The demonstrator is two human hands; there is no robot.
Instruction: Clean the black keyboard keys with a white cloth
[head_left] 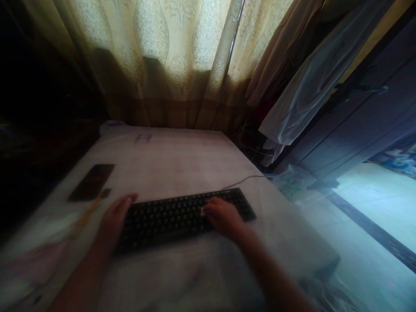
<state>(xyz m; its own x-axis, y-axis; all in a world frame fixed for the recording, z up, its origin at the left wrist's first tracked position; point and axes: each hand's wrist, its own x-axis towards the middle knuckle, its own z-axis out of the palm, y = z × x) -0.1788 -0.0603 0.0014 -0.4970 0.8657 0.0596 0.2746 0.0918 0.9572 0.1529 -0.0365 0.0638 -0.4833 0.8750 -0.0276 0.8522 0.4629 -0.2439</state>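
Note:
A black computer keyboard (169, 219) lies slightly slanted on the pale cloth-covered table. My left hand (114, 219) is closed against its left end, with the thumb side by the upper left corner. Over the right part of the keys, my right hand (222, 215) has its fingers curled together. A small white piece (204, 211), perhaps tissue or cloth, peeks out at the fingertips, mostly hidden by them. Blur hides the finer detail of both hands.
A dark phone-like slab (92, 182) lies left of the keyboard, near a yellow-orange strip-like item (89, 210) with a dark end. Pinkish and white cloth or plastic (42, 260) sits at lower left. The keyboard's cable (243, 178) runs over the table's right edge. Curtains (175, 65) hang behind.

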